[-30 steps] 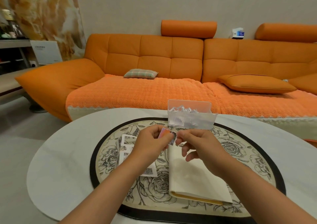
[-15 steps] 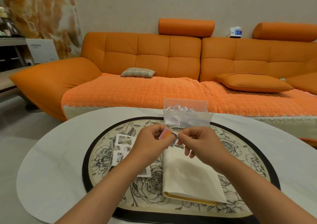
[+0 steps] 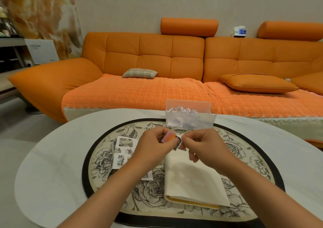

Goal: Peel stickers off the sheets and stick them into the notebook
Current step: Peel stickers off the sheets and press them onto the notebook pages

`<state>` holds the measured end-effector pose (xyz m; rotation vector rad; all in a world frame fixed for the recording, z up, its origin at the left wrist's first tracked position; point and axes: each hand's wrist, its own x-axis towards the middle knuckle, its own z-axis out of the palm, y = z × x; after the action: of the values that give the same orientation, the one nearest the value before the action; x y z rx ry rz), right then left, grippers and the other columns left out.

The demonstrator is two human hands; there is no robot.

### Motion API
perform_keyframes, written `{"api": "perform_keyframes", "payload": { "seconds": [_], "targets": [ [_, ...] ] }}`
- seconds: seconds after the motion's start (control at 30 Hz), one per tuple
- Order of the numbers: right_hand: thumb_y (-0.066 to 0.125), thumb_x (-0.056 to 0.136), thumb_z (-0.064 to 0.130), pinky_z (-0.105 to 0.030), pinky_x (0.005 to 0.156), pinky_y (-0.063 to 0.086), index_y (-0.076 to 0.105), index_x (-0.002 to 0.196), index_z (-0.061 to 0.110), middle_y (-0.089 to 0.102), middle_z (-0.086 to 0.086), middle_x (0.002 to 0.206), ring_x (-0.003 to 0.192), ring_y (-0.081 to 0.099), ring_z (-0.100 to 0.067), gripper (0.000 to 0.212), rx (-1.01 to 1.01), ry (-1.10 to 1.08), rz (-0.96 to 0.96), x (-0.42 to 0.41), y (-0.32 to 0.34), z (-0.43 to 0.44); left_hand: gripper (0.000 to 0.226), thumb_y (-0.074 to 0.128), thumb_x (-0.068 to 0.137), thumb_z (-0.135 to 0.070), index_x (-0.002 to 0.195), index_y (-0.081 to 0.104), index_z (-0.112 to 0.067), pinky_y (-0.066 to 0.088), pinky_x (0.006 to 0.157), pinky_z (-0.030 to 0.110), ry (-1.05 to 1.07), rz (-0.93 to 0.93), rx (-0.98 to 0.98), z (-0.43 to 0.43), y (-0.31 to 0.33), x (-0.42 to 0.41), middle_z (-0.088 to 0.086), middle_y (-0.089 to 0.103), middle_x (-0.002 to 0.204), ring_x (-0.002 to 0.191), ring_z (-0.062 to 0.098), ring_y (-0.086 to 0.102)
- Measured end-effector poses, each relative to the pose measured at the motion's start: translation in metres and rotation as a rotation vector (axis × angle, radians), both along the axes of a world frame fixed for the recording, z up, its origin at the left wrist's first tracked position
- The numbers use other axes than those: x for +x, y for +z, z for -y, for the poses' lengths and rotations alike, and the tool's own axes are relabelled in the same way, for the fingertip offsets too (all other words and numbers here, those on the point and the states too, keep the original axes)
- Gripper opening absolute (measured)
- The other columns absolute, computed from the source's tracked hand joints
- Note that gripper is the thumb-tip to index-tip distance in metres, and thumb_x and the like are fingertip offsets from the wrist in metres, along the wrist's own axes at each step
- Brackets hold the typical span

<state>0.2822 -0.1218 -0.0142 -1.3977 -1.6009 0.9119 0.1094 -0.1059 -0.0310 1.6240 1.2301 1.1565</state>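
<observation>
- Currently the left hand (image 3: 153, 145) and the right hand (image 3: 204, 147) are close together above the middle of the round mat (image 3: 248, 159), and both pinch one small sticker piece (image 3: 170, 137) between thumb and fingertips.
- The left hand holds its orange part, and the right hand takes the dark edge at the 4 o'clock corner. I judge that this is the peeling step, with the sticker not yet free from its backing.
- From the hands, the notebook (image 3: 192, 180) lies open on the mat at about 5 o'clock. Its visible page is plain cream, and I see no sticker on it.
- The sticker sheets (image 3: 122, 151) lie flat on the mat at about 8 o'clock, partly under the left forearm. Some pictures are on them, and one frame near the top looks empty.
- At 12 o'clock, just beyond the fingers, stands a clear plastic box (image 3: 188, 117) with white paper scraps in it.
- In my judgement the task is at an early or middle stage: this sticker must go to the page, and more stickers wait on the sheets.
</observation>
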Motion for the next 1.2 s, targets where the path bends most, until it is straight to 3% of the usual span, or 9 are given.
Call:
{"api": "perform_keyframes", "payload": {
  "seconds": [0.13,0.23,0.33,0.43,0.67,0.8,0.9,1.03,1.2],
  "targets": [
    [0.064,0.095,0.018,-0.029,0.053,0.052,0.079,0.073,0.015,0.068,-0.02,0.063,0.051,0.056,-0.02,0.026,0.003,-0.022,-0.061,-0.002,-0.002,0.0,0.032,0.08,0.079,-0.03,0.106,0.063,-0.034,0.042,0.076,0.009,0.224,-0.215,0.323,0.002,-0.005,0.001,-0.019,0.055,0.103,0.095,-0.002,0.052],
    [0.064,0.094,0.023,-0.029,0.053,0.05,0.076,0.07,0.016,0.066,-0.015,0.056,0.048,0.056,-0.017,0.028,0.048,-0.056,-0.003,-0.002,-0.003,-0.001,0.019,0.078,0.081,-0.027,0.094,0.064,-0.03,0.04,0.073,0.011,0.245,-0.323,0.487,0.003,-0.003,0.002,-0.015,0.058,0.092,0.088,0.003,0.051],
    [0.065,0.093,0.025,-0.021,0.05,0.042,0.074,0.069,0.021,0.063,-0.001,0.049,0.044,0.055,-0.008,0.026,0.122,-0.1,0.091,-0.002,-0.002,-0.002,0.006,0.072,0.088,-0.029,0.083,0.07,-0.031,0.045,0.064,0.014,0.156,-0.181,0.267,0.006,0.001,0.003,-0.014,0.068,0.077,0.078,0.002,0.061],
    [0.066,0.093,0.027,-0.013,0.048,0.039,0.075,0.076,0.026,0.063,0.018,0.051,0.044,0.054,-0.001,0.019,0.174,-0.108,0.174,-0.003,-0.002,-0.001,0.009,0.073,0.088,-0.032,0.08,0.077,-0.032,0.05,0.073,0.015,0.132,-0.142,0.14,0.005,0.001,0.004,-0.021,0.072,0.08,0.082,-0.005,0.065],
    [0.066,0.093,0.031,-0.015,0.056,0.038,0.074,0.081,0.038,0.059,0.037,0.061,0.063,0.061,0.002,0.016,0.272,-0.097,0.332,-0.005,-0.005,0.001,0.009,0.077,0.086,-0.028,0.077,0.078,-0.031,0.051,0.067,0.01,0.1,0.007,-0.014,0.003,0.0,0.007,-0.016,0.075,0.074,0.073,-0.005,0.068],
    [0.066,0.092,0.031,-0.016,0.056,0.038,0.073,0.079,0.038,0.059,0.037,0.06,0.062,0.061,0.001,0.017,0.287,-0.112,0.337,-0.005,-0.007,0.0,0.01,0.075,0.086,-0.035,0.077,0.076,-0.033,0.057,0.072,0.032,0.124,-0.048,-0.012,0.0,-0.004,0.008,-0.015,0.071,0.068,0.068,0.003,0.066],
    [0.067,0.092,0.032,-0.016,0.057,0.039,0.076,0.083,0.034,0.06,0.036,0.061,0.062,0.061,0.002,0.014,0.275,-0.122,0.327,-0.004,-0.008,-0.002,0.01,0.071,0.087,-0.038,0.078,0.073,-0.035,0.061,0.076,0.046,0.105,-0.06,-0.016,-0.001,-0.006,0.009,-0.004,0.071,0.071,0.07,0.014,0.068],
    [0.066,0.093,0.028,-0.016,0.052,0.046,0.076,0.082,0.028,0.066,0.022,0.061,0.052,0.061,-0.002,0.015,0.199,-0.131,0.195,-0.005,-0.009,-0.003,0.012,0.063,0.096,-0.025,0.085,0.069,-0.024,0.062,0.071,0.039,0.026,-0.032,-0.019,0.0,-0.003,0.011,0.0,0.069,0.078,0.071,0.013,0.067],
    [0.064,0.094,0.018,-0.029,0.048,0.051,0.075,0.084,0.01,0.072,-0.001,0.077,0.052,0.061,-0.016,0.016,0.038,-0.084,-0.113,-0.008,-0.005,-0.003,0.012,0.056,0.1,-0.016,0.092,0.065,-0.015,0.061,0.07,0.029,-0.066,0.085,-0.072,-0.001,-0.003,0.014,0.0,0.068,0.088,0.081,0.011,0.065]
  ]
}}
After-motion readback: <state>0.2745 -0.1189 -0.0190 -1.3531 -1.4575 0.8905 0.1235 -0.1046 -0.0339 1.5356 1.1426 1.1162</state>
